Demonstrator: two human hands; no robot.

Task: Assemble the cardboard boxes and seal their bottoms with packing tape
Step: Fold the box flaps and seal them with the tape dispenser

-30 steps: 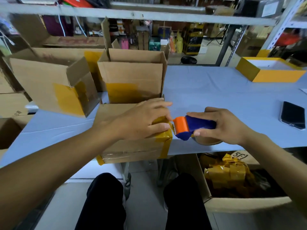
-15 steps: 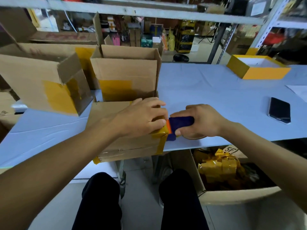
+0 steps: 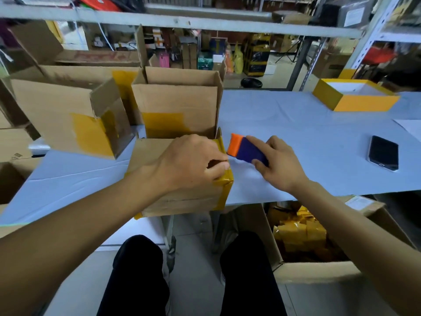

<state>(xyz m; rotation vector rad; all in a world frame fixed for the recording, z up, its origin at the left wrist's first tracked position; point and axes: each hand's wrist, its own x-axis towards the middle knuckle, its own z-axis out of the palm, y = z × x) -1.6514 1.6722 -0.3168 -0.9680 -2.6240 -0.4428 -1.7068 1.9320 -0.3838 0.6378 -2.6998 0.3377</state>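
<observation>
Below, floor carton (image 3: 319,271) with yellow tape scraps (image 3: 298,238)

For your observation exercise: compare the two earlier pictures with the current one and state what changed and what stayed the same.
The right hand, gripping the tape dispenser, drew back from the box edge it met half a second ago and tilted the orange end away from the person. The left hand stays on the taped corner; the phone and other boxes stay put.

Nothing readable can really be made out here; a white label (image 3: 358,202) is stuck on the floor carton (image 3: 319,271), but its print is too blurred.
</observation>
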